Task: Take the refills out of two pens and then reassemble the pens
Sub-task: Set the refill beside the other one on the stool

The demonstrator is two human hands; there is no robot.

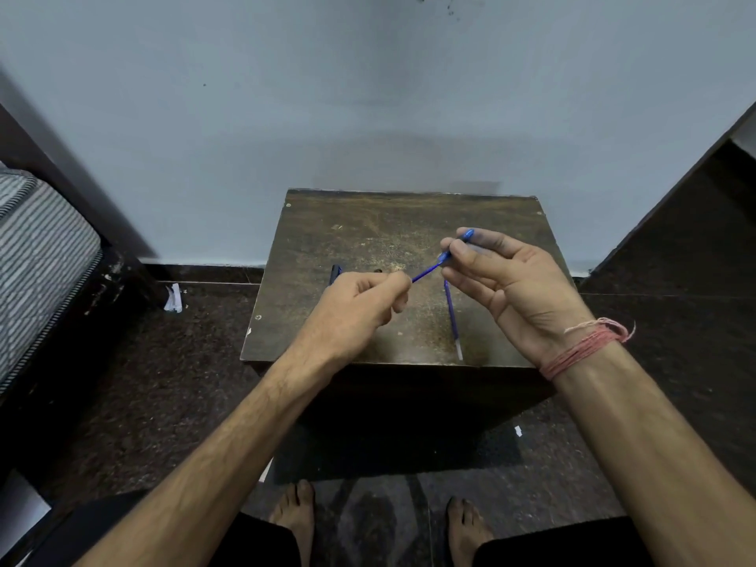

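Both hands are above a small dark wooden table set against a pale wall. Left hand is curled nearly closed, thumb and fingers pinching one end of a thin blue refill. The refill runs up and right into a blue pen barrel held by the right hand, palm up, thumb and index pinched on the barrel, other fingers loosely spread. The refill is partly inside the barrel, both held off the table. A second refill, blue with a pale tip, lies loose on the table just below the right hand, tip pointing toward the near edge. A dark pen part sits on the table behind the left hand, mostly hidden; cannot tell whether it is a cap or a whole pen. A small dark bit beside it is too small to identify. Red thread band is on the right wrist. Bare feet on the dark speckled floor below; striped mattress at left edge.
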